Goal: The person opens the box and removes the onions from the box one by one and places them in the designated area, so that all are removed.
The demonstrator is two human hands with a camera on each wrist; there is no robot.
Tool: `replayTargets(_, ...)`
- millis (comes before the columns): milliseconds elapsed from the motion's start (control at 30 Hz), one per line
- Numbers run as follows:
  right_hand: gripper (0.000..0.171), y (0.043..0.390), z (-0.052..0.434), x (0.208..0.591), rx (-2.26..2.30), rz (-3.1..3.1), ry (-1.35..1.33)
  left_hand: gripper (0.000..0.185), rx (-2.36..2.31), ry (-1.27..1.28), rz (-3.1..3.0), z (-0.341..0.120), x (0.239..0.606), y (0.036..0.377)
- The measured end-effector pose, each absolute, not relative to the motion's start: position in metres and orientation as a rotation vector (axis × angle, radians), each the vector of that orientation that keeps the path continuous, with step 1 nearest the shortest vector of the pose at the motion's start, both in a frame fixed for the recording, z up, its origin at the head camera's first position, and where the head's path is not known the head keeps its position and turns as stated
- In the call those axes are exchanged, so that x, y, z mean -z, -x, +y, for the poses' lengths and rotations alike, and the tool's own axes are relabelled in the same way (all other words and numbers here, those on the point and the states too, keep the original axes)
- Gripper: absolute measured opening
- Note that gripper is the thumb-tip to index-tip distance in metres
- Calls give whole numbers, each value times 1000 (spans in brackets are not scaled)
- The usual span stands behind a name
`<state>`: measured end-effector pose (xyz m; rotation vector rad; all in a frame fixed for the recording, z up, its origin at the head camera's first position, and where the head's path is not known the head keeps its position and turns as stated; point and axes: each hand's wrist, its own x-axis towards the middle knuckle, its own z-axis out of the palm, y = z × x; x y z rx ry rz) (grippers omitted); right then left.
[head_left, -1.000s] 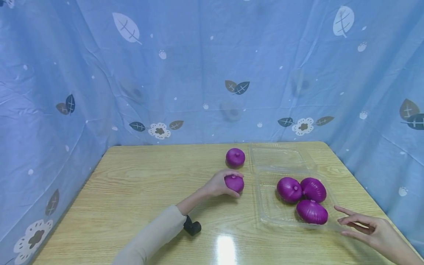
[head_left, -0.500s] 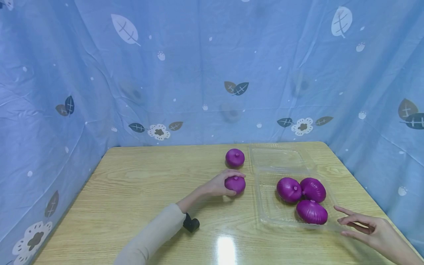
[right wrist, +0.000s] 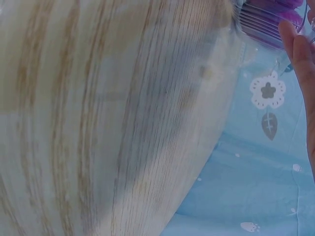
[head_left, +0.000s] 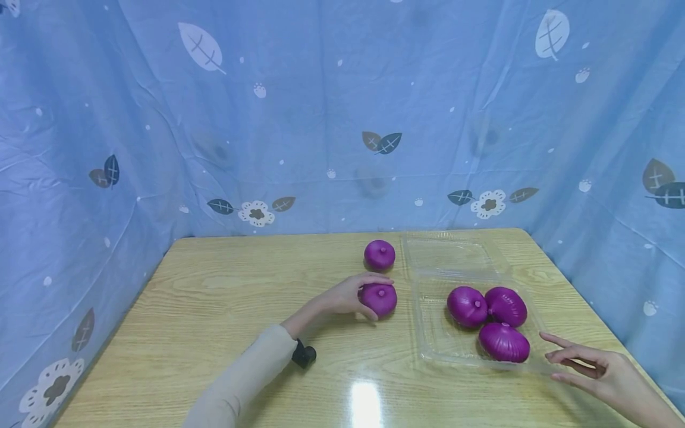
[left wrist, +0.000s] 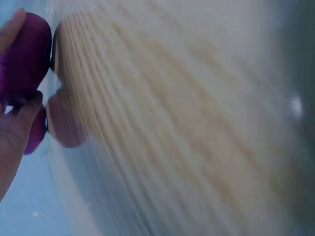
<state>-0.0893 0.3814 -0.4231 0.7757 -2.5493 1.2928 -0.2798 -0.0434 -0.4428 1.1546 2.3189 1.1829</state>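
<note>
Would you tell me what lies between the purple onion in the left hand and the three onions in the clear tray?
In the head view, only bare wooden table and the clear tray wall separate the held onion from the three onions.

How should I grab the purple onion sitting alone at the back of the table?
Probably from above: the far onion sits upright, stem nub on top, free all round. Wrap fingers around its round sides, as the left hand does with the near onion.

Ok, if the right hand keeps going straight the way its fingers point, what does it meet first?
Probably the near right corner of the clear tray: the right hand points left toward it, just short of the rim. The nearest purple onion lies beyond, though depth is hard to judge.
</note>
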Motion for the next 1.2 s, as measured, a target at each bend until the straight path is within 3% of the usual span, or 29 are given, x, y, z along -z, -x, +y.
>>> replayTargets(667,29,90,381,423,-1320,-2560,-779,66,-1426,-1202,2055,-53,443,287)
replayTargets(1200,29,89,380,424,-1296,-2557,-763,57,-1555,-1039,1945,-49,434,285)
